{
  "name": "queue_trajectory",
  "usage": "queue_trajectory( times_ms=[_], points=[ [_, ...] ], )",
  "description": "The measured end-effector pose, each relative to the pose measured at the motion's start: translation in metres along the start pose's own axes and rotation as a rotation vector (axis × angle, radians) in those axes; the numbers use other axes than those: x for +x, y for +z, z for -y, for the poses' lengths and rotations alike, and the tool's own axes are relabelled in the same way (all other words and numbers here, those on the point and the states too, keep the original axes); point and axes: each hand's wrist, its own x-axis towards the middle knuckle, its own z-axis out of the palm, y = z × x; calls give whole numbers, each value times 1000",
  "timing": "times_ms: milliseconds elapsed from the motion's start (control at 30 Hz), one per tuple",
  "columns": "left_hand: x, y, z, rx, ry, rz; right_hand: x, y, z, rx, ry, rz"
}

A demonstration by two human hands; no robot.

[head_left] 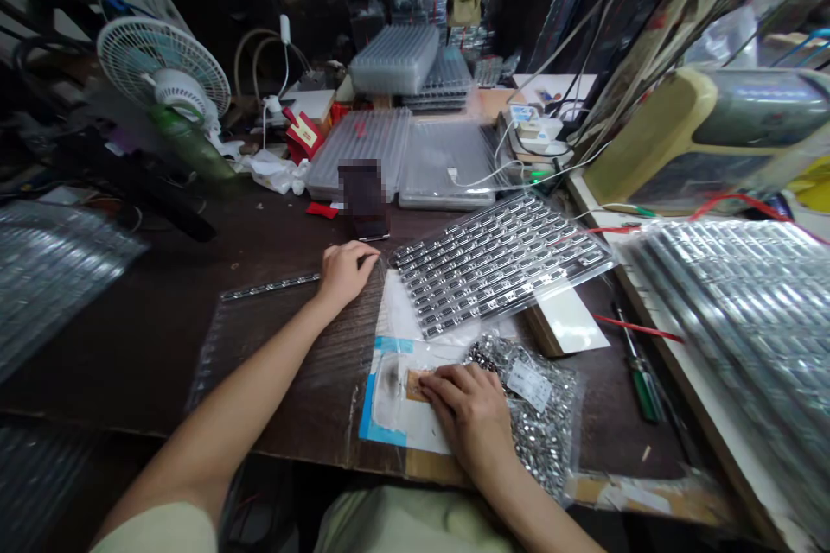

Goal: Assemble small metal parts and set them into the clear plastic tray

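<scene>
My left hand rests on a clear plastic sheet over dark cardboard, its fingertips close to a clear tray of metal connectors in rows. A thin metal connector strip lies just left of that hand. My right hand presses down on white paper with blue tape, its fingertips on a small tan pad. A clear bag of loose metal parts lies against its right side. I cannot tell whether those fingers grip the pad.
A dark phone stands behind my left hand, before stacked clear trays. A green-handled screwdriver lies right of the bag. Piled connector trays fill the right side. A desk fan stands far left.
</scene>
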Motion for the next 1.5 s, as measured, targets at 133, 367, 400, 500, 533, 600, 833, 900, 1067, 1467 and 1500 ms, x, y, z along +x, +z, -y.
queue_trajectory(
  times_ms=[133, 367, 400, 500, 533, 600, 833, 900, 1067, 1467, 1500],
  points=[
    [32, 18, -31, -20, 3, 60, -1, -8, -4, -92, -22, 29],
    [11, 5, -32, -255, -92, 46, -18, -52, -38, -365, -309, 188],
    [-2, 0, -33, -393, -135, 70, -21, -55, -41, -377, -323, 201],
    [-46, -12, -41, -742, -280, 225, -28, -59, -45, -370, -339, 189],
    [-62, -14, -46, -793, -313, 279, -28, -59, -45, -358, -340, 170],
    [-91, -15, -58, -842, -356, 366, -27, -58, -43, -327, -328, 132],
    [-147, 4, -87, -576, -180, 245, -11, -51, -39, -140, -201, 55],
    [-152, 8, -91, -528, -82, 190, -8, -49, -38, -60, -132, 21],
    [-159, 17, -94, -472, 55, 118, -7, -47, -35, 57, -68, 2],
    [-157, 22, -101, -342, 145, 77, -4, -48, -25, 155, -60, 8],
    [-158, 22, -102, -354, 142, 79, -3, -46, -22, 177, -44, 10]
  ],
)
